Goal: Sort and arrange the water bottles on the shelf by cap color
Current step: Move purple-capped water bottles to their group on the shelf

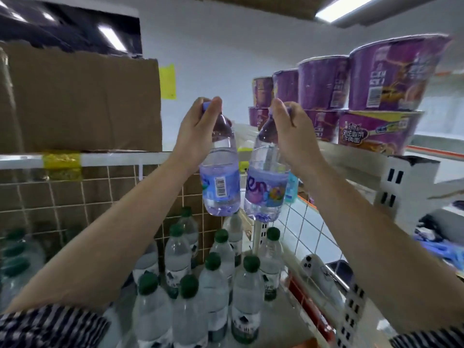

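My left hand [199, 126] grips the purple cap and neck of a purple-labelled water bottle [221, 179], which hangs in the air with its barcode facing me. My right hand [288, 126] grips the top of a second purple-capped bottle [266, 189] just to the right; the two bottles hang side by side, almost touching. Both are raised above the lower shelf [278, 320], where several clear bottles with dark green caps [213, 262] stand upright in a cluster. More green-capped bottles [15, 259] show blurred at the far left.
A cardboard box [80, 104] sits on the upper left shelf, whose white rail [113, 158] carries yellow tape. Stacked purple instant-noodle cups [376, 96] fill the upper right shelf. A white slotted upright [406, 182] stands at right. A brown wire grid backs the lower shelf.
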`<state>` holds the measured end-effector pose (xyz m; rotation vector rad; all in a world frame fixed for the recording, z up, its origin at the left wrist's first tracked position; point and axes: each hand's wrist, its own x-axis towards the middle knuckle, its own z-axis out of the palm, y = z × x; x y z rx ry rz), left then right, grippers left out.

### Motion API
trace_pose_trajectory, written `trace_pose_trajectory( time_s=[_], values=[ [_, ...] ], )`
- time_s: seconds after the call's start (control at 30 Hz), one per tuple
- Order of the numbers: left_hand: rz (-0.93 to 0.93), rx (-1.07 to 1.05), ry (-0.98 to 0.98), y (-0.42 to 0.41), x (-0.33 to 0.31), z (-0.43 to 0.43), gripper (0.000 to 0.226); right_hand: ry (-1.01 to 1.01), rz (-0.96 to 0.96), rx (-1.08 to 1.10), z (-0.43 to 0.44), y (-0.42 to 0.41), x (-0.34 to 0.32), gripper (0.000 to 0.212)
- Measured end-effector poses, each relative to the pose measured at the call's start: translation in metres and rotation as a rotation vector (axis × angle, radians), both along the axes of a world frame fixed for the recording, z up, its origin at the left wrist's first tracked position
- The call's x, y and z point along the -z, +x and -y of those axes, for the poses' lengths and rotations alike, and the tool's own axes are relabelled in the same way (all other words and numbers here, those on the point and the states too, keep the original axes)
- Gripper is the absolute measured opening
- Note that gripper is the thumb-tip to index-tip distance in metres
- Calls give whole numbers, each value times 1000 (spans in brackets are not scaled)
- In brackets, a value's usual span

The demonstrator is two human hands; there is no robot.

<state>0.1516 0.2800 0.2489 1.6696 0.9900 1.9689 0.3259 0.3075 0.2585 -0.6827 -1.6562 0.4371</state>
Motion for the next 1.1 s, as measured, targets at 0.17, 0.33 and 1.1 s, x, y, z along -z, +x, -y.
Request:
trace_pose_trajectory(
  time_s=[0.17,0.33,1.1],
  values=[
    [-92,-173,6,23,15,72,26,-76,-19,-187,39,19,24,35],
    [-160,-293,-9,48,35,140,40,-99,-64,-344,83,24,50,30],
    [43,-809,-336,-10,267,416,34,-226,214,-793,291,-89,250,25]
  ],
)
